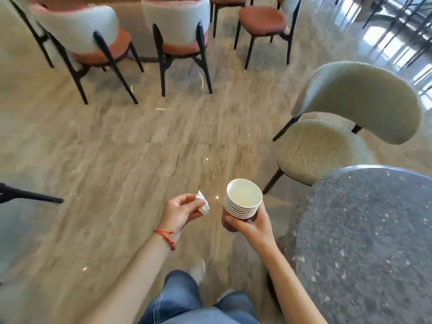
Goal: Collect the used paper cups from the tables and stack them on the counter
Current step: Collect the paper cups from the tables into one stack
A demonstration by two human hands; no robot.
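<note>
Above jeaned knees (187,300), the right hand (253,226) grips nested cups (243,202), the left hand (180,212) pinches a crumpled napkin (203,203); collecting looks largely done, stacking at the counter remains.

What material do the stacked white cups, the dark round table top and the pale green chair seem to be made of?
Stacked white cups: probably paper, matte, with thin rolled rims. Dark round table top: looks like polished speckled stone or terrazzo, with pale chips in a glossy grey surface; it could be an imitation. Pale green chair: nubby, boucle-like fabric on dark legs.
</note>
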